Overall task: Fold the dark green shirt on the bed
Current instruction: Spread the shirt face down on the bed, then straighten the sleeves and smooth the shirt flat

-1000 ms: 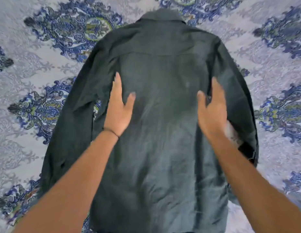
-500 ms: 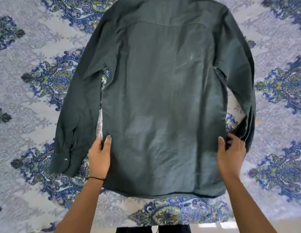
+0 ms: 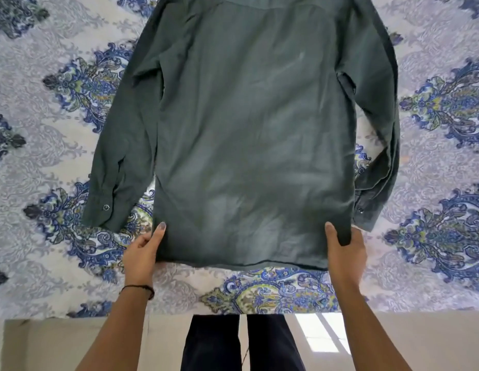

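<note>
The dark green shirt [image 3: 249, 135] lies back side up on the bed, collar end out of view at the top, hem toward me. Its two long sleeves hang down along both sides, cuffs with snap buttons near the lower corners. My left hand [image 3: 143, 250] pinches the lower left corner of the hem, thumb on top of the cloth. At the lower right corner, my right hand [image 3: 345, 250] grips the hem the same way, thumb on top and fingers underneath.
The bed cover [image 3: 45, 156] is pale grey with blue and green ornaments. Its near edge [image 3: 72, 315] runs across the bottom, with a beige floor [image 3: 59, 344] below. My dark trouser legs [image 3: 241, 341] stand against that edge.
Both hands slid from the middle of the shirt's back down to its lower corners and took hold of the hem. The view shifted back, so the bed edge now shows.
</note>
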